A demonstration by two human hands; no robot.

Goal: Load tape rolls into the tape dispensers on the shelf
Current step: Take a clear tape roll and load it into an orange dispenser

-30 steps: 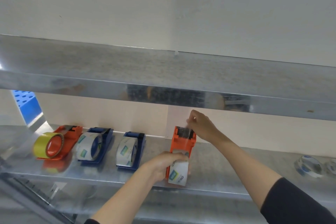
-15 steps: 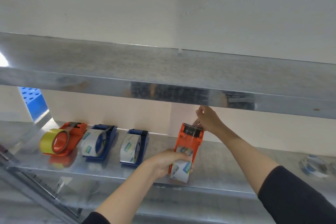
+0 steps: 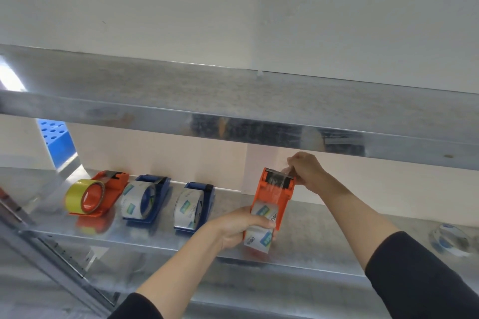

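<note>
Black, seemingly pushed-up sleeves (image 3: 420,280); bare hands (image 3: 307,171).

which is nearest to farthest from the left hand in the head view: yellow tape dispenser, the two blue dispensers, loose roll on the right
From the left hand:
1. Blue dispenser just to its left.
2. Second blue dispenser, further left.
3. Orange dispenser with yellow tape at far left and the loose roll at far right: too close to call.

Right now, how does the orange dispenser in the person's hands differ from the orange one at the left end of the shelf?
The held orange dispenser carries a clear tape roll; the left orange dispenser carries a yellow roll. The held one is gripped by the left hand while the right hand pulls tape at its cutter; the left one sits untouched. The held one points straight back; the left one lies angled. Both are orange and on the same shelf.
</note>
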